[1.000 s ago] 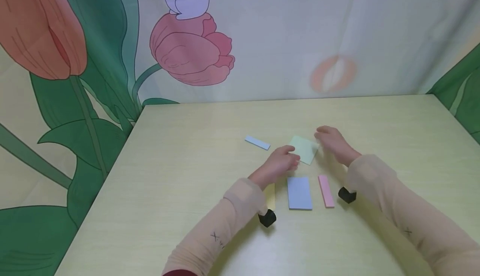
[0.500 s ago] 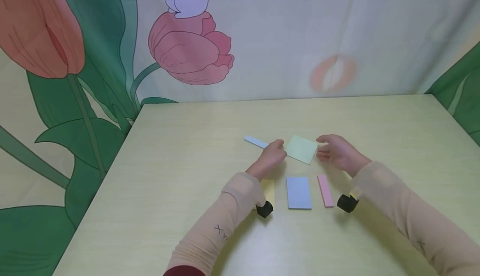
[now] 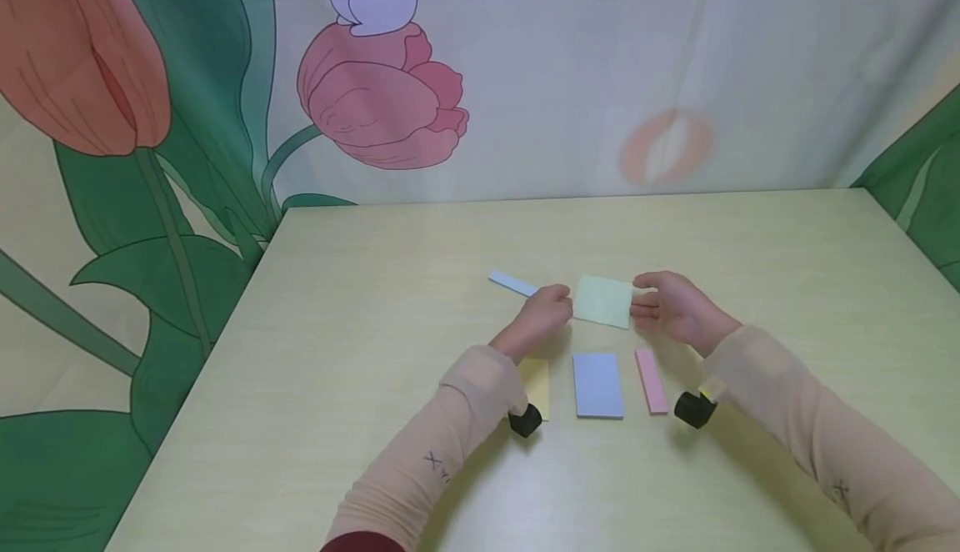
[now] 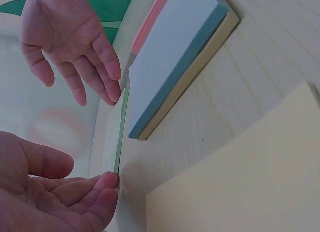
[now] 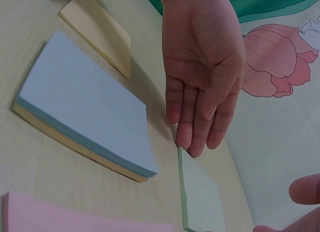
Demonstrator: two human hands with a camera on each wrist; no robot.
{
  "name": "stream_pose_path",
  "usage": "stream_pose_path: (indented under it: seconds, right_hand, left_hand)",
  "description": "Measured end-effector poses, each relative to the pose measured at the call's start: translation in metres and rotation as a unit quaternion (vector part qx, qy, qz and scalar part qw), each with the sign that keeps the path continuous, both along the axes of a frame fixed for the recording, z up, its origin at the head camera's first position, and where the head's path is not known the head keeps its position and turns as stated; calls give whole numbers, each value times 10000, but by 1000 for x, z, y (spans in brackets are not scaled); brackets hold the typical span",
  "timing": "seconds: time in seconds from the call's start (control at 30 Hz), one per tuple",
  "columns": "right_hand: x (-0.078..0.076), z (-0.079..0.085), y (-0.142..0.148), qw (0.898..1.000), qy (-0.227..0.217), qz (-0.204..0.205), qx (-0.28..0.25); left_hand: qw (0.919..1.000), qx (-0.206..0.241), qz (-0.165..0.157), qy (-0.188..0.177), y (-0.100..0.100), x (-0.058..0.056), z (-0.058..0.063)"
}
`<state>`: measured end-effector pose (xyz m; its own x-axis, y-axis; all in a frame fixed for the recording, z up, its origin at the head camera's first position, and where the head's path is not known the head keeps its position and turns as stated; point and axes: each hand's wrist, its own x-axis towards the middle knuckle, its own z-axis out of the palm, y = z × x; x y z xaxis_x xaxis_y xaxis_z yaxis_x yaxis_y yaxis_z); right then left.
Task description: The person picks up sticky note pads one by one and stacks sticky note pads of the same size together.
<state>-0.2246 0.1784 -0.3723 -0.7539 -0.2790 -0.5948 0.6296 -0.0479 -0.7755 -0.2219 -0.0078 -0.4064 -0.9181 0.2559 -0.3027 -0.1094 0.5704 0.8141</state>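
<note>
Two hands, your left hand and your right hand, stand at opposite sides of the green pad, which lies flat on the table, farther from you than the blue pad. Your fingers on both hands are relaxed and rather straight, with nothing pinched between them; the left fingertips touch one edge of the green pad, and the right fingertips are at the other edge, but I cannot tell surely if they press it. From this I would judge that the step in hand is to straighten the green pad by its sides, since its edges seem slightly turned against those of the blue pad. The next move, I think, calls for a light and equal push from both hands, low to the table, because the pad looks thin and a hard push could bend it. Please be careful also with the pale blue strip, whose near end is just beside your left hand. The pink strip and the yellow pad, partly hidden by your sleeve, lie nearer to you.
</note>
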Motion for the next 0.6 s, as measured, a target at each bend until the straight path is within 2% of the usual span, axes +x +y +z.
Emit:
stream_pose_path:
  seconds: [0.33,0.6]
  right_hand:
    - [3,-3,-2,9999,8,-103,-23]
    - [7,-4,-4,10000,59,-55,52]
  left_hand:
    - [9997,-34,-254,-64,-6,6,3]
    - [9989,-116,-449,67,-13,9,2]
